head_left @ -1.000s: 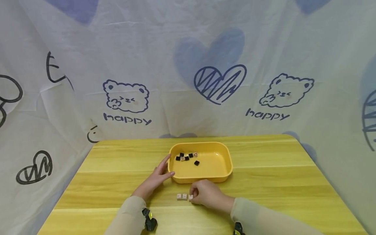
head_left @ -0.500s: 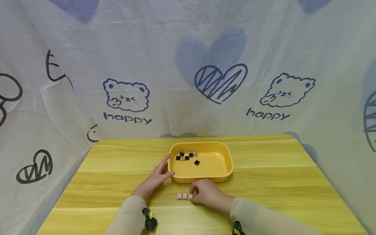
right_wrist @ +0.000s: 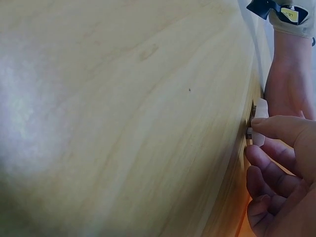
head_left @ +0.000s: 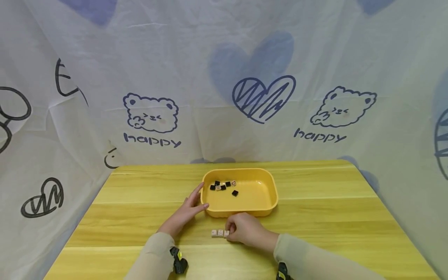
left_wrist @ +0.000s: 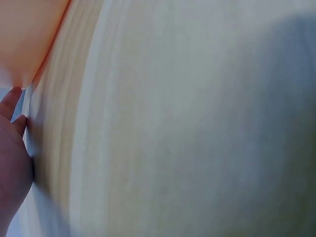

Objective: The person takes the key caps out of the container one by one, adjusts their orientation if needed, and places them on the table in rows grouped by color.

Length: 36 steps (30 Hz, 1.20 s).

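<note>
Three small white keycaps stand in a row on the wooden table in the head view, with the left keycap and middle keycap free of any hand. My right hand pinches the right-end keycap between thumb and fingers; it sits close beside the middle one. In the right wrist view the thumb lies against the white keycaps. My left hand has its fingers spread along the left end of the yellow tray, with the thumb at the near corner.
Inside the tray, toward its left side, lie several black keycaps and a few pale ones, among them a marked keycap. The table reaches back to a printed white cloth.
The right hand has slid the right-end keycap slightly left, narrowing the gap to the middle keycap. The left hand keeps its place at the tray.
</note>
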Available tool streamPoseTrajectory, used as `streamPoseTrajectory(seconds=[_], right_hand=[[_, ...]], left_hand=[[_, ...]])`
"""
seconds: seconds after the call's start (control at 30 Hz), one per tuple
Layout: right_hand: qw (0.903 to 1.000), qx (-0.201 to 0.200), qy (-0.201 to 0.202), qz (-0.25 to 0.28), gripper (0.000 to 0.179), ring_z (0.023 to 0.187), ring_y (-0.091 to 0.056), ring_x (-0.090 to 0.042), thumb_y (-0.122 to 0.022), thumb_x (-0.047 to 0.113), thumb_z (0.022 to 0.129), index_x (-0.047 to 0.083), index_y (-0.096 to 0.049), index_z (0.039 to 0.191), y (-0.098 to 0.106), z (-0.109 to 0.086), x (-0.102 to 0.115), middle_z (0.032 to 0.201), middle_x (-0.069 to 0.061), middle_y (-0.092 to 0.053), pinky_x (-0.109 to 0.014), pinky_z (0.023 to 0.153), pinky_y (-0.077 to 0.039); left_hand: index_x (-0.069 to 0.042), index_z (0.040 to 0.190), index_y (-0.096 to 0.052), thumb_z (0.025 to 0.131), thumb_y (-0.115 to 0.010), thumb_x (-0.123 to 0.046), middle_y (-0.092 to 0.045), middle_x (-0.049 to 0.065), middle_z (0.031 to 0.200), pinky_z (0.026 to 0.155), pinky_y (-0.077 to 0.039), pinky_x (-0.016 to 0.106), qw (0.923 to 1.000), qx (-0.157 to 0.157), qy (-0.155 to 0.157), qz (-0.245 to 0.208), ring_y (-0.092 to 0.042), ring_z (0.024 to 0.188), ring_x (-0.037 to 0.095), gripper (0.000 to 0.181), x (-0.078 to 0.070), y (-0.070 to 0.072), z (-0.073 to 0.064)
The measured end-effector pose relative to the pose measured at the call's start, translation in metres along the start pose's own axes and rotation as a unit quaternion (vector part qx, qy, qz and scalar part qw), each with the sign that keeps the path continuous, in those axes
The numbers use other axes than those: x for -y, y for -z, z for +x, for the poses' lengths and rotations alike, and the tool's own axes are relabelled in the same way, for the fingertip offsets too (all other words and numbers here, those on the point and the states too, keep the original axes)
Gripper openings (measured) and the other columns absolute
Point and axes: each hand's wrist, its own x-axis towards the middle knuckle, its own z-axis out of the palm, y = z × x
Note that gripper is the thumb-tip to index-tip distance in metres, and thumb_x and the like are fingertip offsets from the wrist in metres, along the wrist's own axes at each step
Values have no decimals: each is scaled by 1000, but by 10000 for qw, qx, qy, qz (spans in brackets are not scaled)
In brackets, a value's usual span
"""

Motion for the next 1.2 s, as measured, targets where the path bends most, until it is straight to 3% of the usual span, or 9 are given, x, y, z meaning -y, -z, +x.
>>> streamPoseTrajectory(seconds=[1.2], right_hand=[[9999,8,48,-150,14,58,-48,-2,-81,16,75,18,-68,82,-1,1,-2,64,14,-54,-21,56,-43]], left_hand=[[-29,158,-17,96,-65,-22,-21,24,156,112,19,51,9999,-104,91,50,-14,146,35,78,-1,-2,1]])
